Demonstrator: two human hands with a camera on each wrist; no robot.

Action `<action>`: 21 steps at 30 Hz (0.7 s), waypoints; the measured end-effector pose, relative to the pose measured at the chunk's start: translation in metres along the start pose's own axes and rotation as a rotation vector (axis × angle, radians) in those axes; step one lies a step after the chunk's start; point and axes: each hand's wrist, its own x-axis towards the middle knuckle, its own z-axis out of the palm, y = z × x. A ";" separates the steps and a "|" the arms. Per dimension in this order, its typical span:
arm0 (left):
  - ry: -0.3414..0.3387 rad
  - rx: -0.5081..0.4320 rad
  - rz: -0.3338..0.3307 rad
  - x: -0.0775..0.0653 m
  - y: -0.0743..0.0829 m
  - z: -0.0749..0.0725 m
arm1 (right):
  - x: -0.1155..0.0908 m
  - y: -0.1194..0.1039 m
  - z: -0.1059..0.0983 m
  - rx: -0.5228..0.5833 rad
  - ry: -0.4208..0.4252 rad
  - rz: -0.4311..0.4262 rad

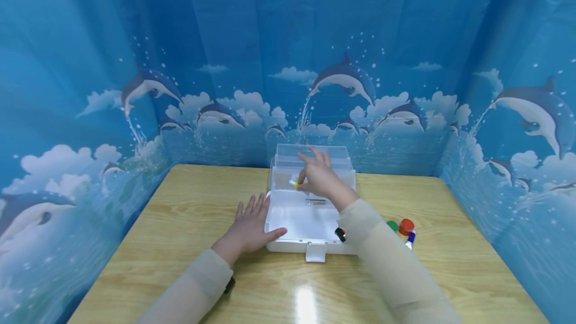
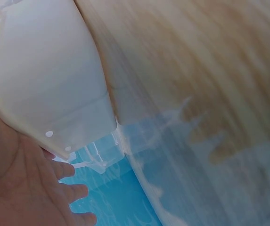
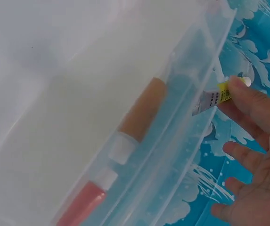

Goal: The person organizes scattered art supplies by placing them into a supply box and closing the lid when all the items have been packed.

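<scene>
A white plastic box (image 1: 292, 220) with a raised translucent lid (image 1: 311, 150) stands on the table. My left hand (image 1: 249, 226) rests at its left rim, fingers spread and thumb over the edge; the left wrist view shows the palm beside the box's side wall (image 2: 50, 70). Over the far side of the box, my right hand (image 1: 321, 176) pinches a small yellow and silver tube (image 3: 215, 98) between thumb and forefinger, the other fingers held apart. In the right wrist view, a brown tube (image 3: 144, 108) and a pink tube (image 3: 82, 205) with white caps lie along a translucent compartment.
Right of the box, partly behind my right sleeve, are a red-lidded jar (image 1: 406, 226), a green lid (image 1: 392, 225) and a blue and white tube (image 1: 410, 240). A small metallic item (image 1: 316, 202) and a black item (image 1: 340, 234) are at the box. Dolphin-print curtains surround the wooden table (image 1: 202, 189).
</scene>
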 end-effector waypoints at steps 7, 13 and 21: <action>0.004 0.005 0.007 -0.002 0.001 -0.002 | 0.006 -0.003 0.011 -0.095 -0.054 -0.038; 0.007 0.002 0.004 -0.001 0.000 0.001 | 0.007 -0.011 0.014 -0.146 -0.078 -0.038; 0.010 0.001 0.004 0.002 -0.001 0.003 | 0.009 -0.015 0.018 -0.174 -0.101 -0.039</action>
